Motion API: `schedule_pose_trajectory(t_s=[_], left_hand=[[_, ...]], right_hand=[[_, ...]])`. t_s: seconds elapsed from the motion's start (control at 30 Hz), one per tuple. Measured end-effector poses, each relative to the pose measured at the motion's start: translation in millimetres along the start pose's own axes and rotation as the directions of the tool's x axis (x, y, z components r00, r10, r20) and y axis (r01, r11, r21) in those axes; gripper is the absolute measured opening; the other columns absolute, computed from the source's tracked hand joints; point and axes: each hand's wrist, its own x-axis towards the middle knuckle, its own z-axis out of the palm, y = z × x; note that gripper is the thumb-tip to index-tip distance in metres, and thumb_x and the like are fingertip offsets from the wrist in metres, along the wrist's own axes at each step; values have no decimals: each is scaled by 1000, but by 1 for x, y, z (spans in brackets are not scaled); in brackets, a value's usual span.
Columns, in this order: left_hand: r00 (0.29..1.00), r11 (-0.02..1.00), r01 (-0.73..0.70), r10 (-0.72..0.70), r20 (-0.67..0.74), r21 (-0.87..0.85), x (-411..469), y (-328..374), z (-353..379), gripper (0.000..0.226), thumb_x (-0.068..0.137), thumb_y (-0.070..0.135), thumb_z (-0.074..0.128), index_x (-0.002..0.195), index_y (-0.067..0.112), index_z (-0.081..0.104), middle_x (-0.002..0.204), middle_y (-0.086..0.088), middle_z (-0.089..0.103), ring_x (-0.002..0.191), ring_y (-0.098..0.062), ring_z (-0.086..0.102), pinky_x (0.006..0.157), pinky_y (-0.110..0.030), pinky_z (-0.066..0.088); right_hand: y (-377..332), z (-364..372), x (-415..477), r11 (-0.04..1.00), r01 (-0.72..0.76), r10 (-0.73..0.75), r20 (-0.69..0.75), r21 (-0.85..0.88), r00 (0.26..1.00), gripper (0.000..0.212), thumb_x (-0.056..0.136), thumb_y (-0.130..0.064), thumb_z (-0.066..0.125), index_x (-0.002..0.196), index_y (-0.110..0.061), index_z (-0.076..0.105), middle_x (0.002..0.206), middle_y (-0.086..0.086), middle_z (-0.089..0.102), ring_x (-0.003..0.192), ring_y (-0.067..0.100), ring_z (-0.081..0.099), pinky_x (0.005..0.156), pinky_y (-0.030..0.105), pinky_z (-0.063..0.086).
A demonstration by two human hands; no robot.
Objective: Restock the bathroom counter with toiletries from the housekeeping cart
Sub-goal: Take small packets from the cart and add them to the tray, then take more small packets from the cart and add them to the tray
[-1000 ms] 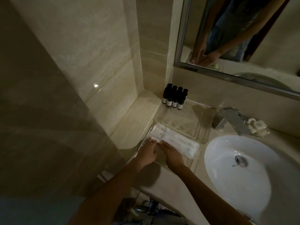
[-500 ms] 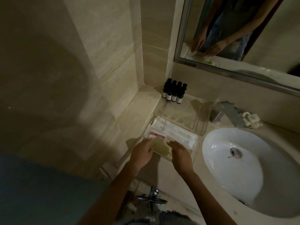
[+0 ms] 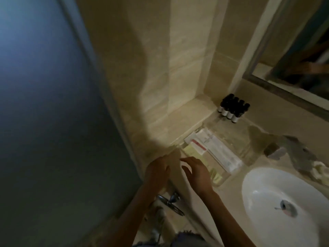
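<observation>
Left hand point(image 3: 156, 172) and right hand point(image 3: 198, 176) hover loose-fingered, seemingly empty, by the clear tray point(image 3: 236, 139).

We find the packets point(image 3: 218, 152) lying in the tray point(image 3: 237, 139), bottles point(image 3: 233, 109) behind it by the wall, basin point(image 3: 267, 189) to its right.

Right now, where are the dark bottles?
In the head view, the bottles stand in the back corner of the counter, right of centre, under the mirror and behind the tray.
</observation>
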Motion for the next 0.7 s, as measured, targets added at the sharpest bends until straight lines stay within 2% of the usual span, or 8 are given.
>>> schedule_pose_trajectory(t_s=[0.1, 0.17, 0.23, 0.3, 0.37, 0.43, 0.53, 0.7], left_hand=[[983, 989, 147, -150, -108, -34, -43, -4, -16, 31, 96, 26, 48, 120, 11, 60, 116, -8, 64, 108, -23, 59, 96, -33, 43], [955, 970, 241, -236, -179, 5, -81, -10, -25, 33, 97, 23, 48, 128, 17, 55, 123, -5, 61, 112, -21, 57, 93, -25, 36], [906, 943, 334, -318, -279, 9, -120, -19, -31, 34, 96, 23, 48, 129, 19, 55, 124, -5, 62, 113, -22, 57, 92, -26, 37], [834, 897, 441, -421, -357, -26, -161, -28, -38, 34, 95, 22, 52, 128, 20, 57, 119, -6, 65, 110, -24, 60, 92, -31, 42], [740, 851, 516, -499, -451, -95, -206, -36, -46, 34, 92, 22, 57, 126, 22, 59, 113, -4, 67, 104, -22, 63, 90, -31, 46], [660, 817, 550, -551, -511, -172, -248, -41, -53, 34, 88, 21, 61, 122, 21, 61, 107, 0, 68, 99, -18, 64, 85, -25, 44], [537, 737, 634, -637, -553, -233, -306, -46, -59, 33, 89, 25, 61, 122, 24, 60, 104, 4, 67, 96, -12, 63, 80, -20, 43], [313, 569, 771, -731, -607, -288, -393, -54, -66, 30, 93, 32, 54, 123, 28, 57, 109, 8, 65, 99, -10, 62, 72, -14, 35]], right_hand=[[-15, 6, -10, 994, 109, -111, 85, 23, 990, 22, 90, -24, 63, 111, -26, 68, 112, -5, 67, 100, 15, 62, 85, 32, 51], [-26, 16, -22, 977, 206, -211, 154, 46, 965, 22, 91, -29, 58, 109, -26, 69, 109, -4, 68, 97, 17, 63, 82, 30, 51], [-41, 29, -32, 948, 308, -318, 184, 81, 930, 24, 86, -32, 57, 102, -23, 72, 102, 0, 71, 90, 19, 66, 78, 27, 49], [-63, 40, -44, 912, 377, -405, 226, 160, 886, 21, 81, -21, 65, 101, -16, 72, 97, 5, 72, 89, 18, 63, 78, 27, 47], [-89, 50, -59, 853, 471, -518, 253, 224, 818, 22, 78, -16, 65, 98, -10, 72, 94, 10, 72, 86, 18, 62, 78, 31, 48], [-119, 54, -77, 795, 541, -606, 312, 275, 732, 28, 82, -26, 57, 100, -10, 73, 97, 9, 73, 86, 26, 68, 77, 34, 53], [-164, 58, -108, 722, 593, -692, 367, 356, 622, 32, 86, -33, 52, 102, -15, 72, 100, 4, 72, 86, 22, 67, 77, 27, 47], [-233, 76, -169, 554, 682, -823, 434, 478, 365, 37, 90, -41, 47, 105, -17, 70, 101, 1, 69, 87, 21, 65, 77, 35, 54]])
